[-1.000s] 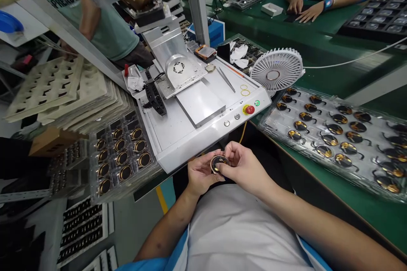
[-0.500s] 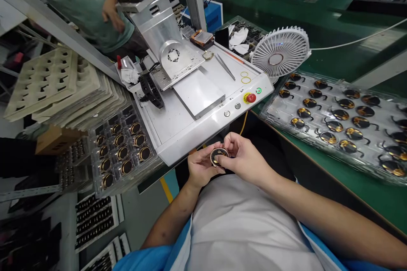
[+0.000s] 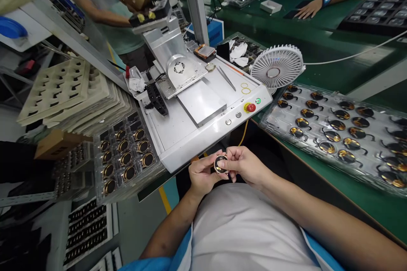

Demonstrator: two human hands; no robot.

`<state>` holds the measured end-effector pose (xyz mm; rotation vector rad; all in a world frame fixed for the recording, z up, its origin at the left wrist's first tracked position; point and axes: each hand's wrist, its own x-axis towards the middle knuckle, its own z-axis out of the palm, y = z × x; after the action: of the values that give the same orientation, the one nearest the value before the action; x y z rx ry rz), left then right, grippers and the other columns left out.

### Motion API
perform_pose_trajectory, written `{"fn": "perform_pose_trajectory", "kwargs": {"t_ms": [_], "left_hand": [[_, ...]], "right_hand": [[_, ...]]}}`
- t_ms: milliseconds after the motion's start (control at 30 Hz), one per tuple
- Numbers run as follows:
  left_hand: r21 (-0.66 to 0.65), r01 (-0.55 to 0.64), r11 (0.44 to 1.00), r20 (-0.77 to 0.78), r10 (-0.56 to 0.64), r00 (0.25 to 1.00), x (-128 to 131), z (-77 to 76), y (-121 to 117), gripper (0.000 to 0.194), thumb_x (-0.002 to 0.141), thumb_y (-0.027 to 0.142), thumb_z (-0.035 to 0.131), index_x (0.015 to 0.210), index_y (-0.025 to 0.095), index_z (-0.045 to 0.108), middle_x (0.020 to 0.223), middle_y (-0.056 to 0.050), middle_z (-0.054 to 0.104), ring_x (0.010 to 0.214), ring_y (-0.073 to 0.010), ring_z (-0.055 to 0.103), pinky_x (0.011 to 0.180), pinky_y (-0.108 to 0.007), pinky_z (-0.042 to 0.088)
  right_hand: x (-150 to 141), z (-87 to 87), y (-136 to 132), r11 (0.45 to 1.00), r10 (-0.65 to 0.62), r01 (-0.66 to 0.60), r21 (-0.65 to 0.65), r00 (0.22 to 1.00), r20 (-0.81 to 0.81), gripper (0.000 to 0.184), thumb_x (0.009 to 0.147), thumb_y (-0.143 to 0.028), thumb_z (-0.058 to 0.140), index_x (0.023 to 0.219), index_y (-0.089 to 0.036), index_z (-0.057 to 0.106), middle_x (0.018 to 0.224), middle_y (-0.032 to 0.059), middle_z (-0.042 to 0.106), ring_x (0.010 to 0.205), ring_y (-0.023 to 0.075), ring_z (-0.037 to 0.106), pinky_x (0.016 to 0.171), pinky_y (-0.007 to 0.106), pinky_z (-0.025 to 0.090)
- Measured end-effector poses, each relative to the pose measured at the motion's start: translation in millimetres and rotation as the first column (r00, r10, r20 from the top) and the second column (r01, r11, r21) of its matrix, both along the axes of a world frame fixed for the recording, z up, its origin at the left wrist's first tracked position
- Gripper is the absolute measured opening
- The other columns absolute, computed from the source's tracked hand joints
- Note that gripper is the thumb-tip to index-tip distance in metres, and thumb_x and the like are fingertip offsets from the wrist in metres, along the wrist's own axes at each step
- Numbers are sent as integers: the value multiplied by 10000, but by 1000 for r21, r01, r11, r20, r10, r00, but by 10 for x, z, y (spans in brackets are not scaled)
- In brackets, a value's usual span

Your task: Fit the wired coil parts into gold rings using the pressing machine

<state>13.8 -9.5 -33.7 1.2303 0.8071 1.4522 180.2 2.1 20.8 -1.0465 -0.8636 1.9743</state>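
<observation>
Low over my lap I see a small round watch case (image 3: 219, 165) with a gold-coloured rim and a dark inside. My left hand (image 3: 202, 174) grips it by its left edge, between fingers and thumb. From the other side my right hand (image 3: 244, 163) holds it too, with the thumb pressed onto its face. The fingers behind the case are partly hidden. Just beyond both hands is the front edge of a white machine (image 3: 190, 144), which bears a red emergency button (image 3: 251, 107).
On the left, a clear tray (image 3: 118, 169) carries similar round cases beside stacked cream trays (image 3: 54, 89). A white fan (image 3: 278, 67), tweezers (image 3: 226, 78) and yellow rings (image 3: 246, 91) are ahead. At right, another tray (image 3: 305, 97) bears round parts with dark tails. Co-workers are at the back.
The watch case has turned slightly in my fingers, and my right hand's fingers have shifted around its edge. The view has tilted up a little, showing more of the people behind.
</observation>
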Motion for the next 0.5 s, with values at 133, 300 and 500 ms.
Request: {"fn": "perform_pose_trajectory", "kwargs": {"t_ms": [133,300,500], "left_hand": [[-53,-60,997,52,63,997,19,16,15,528,647,279,978,1144,312,801,1171,-72,810,1019,-268,804,903,-388,674],[-152,-105,983,201,134,970,32,126,49,423,769,335,904,1166,258,777,1173,-95,810,1050,-260,792,967,-389,633],[-196,19,980,39,-12,999,-60,249,61,543,657,214,962,1165,219,769,1136,-109,802,897,-237,800,813,-365,662]], "right_hand": [[-93,-9,100,999,-14,11,50,997,78,590,585,-600,953,649,-196,528,516,-6,639,406,107,540,396,219,508],[12,140,653,979,-50,-12,204,954,296,550,624,-539,958,834,-186,593,550,-8,653,427,134,583,343,187,442],[203,318,1335,899,-425,348,267,843,331,381,824,-412,852,779,-217,527,484,-30,581,333,110,463,313,208,372]]}}
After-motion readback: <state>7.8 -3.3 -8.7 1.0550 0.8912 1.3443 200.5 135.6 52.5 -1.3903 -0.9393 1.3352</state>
